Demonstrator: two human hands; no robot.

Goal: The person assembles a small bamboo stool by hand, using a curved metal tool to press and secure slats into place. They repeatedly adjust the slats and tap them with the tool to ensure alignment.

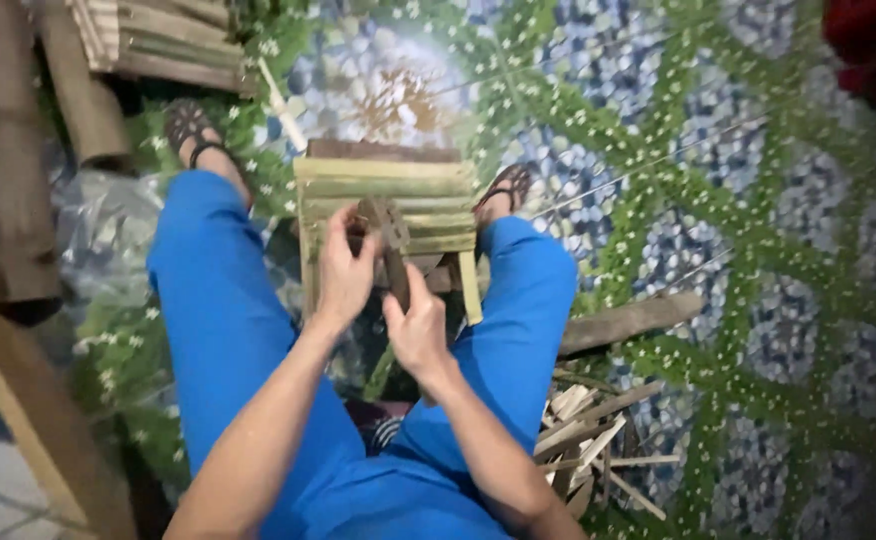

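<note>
Around you: patterned floor covering of blue pebbles and green leafy lattice, stacked bamboo poles far left, split offcuts heaped lower right.

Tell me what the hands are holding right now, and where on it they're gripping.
Both hands hold a dark flat blade-like tool over a bamboo slat frame: the left hand near its upper end, the right hand at its lower end.

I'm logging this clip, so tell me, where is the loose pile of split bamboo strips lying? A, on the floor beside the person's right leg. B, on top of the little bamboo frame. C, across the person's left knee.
A: the pile of split strips lies on the patterned floor mat beside the right leg, not on the bamboo frame.
</note>
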